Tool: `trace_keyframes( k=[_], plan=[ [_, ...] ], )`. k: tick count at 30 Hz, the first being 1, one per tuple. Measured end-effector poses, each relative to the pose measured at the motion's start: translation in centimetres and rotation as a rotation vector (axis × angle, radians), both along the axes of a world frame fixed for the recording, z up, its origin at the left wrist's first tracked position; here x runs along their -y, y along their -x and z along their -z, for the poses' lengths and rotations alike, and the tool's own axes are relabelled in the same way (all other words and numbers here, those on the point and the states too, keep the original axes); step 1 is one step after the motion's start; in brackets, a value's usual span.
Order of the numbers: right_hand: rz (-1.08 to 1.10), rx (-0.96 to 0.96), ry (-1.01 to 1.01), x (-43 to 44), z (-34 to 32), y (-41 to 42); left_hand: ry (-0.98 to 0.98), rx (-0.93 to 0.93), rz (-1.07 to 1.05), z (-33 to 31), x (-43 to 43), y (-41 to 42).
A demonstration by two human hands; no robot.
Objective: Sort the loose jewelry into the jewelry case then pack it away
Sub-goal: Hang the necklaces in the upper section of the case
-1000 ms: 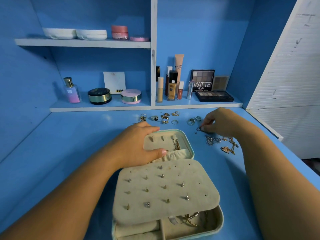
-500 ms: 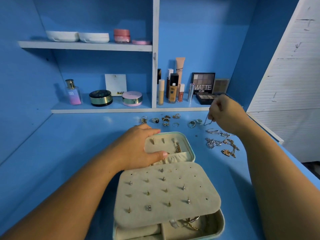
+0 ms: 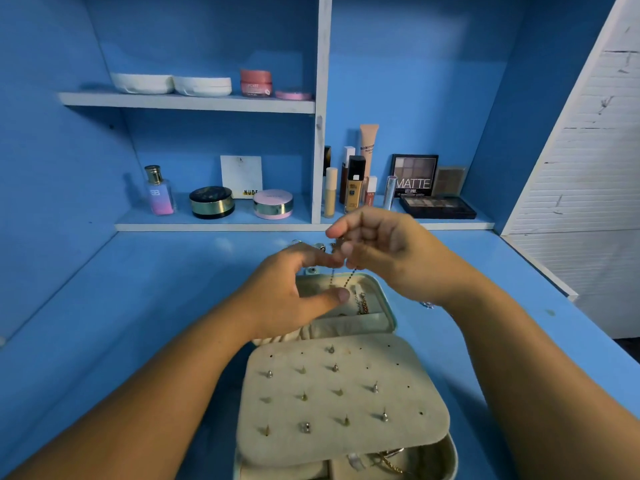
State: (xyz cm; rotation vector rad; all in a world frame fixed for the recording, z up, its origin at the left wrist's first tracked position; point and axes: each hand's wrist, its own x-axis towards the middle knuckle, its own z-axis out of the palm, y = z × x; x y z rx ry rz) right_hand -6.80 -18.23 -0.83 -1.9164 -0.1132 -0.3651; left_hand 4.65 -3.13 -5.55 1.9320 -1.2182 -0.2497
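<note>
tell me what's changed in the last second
The right hand lifted a thin metal chain off the blue table and carried it left, over the lid of the open beige jewelry case. The left hand rose off the lid's pocket and reaches for the hanging chain. The case and its beige earring panel with studs stayed put.

Parked on blue desktop [image 3: 138, 306]: open jewelry case [image 3: 389, 325] mid-front, few loose rings [image 3: 319, 246] beyond it, bit of silver chain [image 3: 428, 304] just right of it. Lined up on lower shelf [image 3: 214, 226]: perfume bottle [image 3: 158, 190], dark compact [image 3: 211, 201], pink compact [image 3: 273, 204], white card [image 3: 241, 176] at back, foundation bottles [image 3: 354, 185] right of divider, MATTE palette [image 3: 414, 174] upright, open palette [image 3: 438, 206] flat. Stored on upper shelf [image 3: 187, 102]: two white dishes [image 3: 142, 83], pink jar [image 3: 256, 83], pink lid [image 3: 293, 95]
</note>
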Motion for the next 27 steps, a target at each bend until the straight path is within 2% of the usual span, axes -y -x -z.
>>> trace_keyframes(
  k=[5,10,17,19,22,25,27],
  plan=[
    [-0.071,-0.007,-0.069,-0.4,0.6,-0.4,0.092,-0.167,0.067,-0.5,0.0,0.3],
    [0.083,-0.032,-0.045,0.5,1.1,-0.8,0.135,-0.234,-0.048,-0.5,0.0,-0.2],
    [0.211,-0.083,0.051,0.9,1.9,-1.2,0.312,-0.593,-0.138,-1.4,0.0,-0.3],
    [0.268,-0.055,0.071,0.9,2.1,-1.5,0.335,-0.601,-0.194,-1.4,0.0,-0.3],
    [0.387,-0.073,0.308,1.2,2.4,-1.5,0.298,-0.549,-0.279,-1.4,0.1,-0.3],
    [0.396,-0.183,0.508,1.6,2.5,-1.2,0.236,-0.475,-0.351,-1.2,0.1,-0.3],
    [0.357,-0.278,0.611,1.7,2.5,-1.1,0.184,-0.340,-0.382,-0.9,0.0,-0.4]
  ],
)
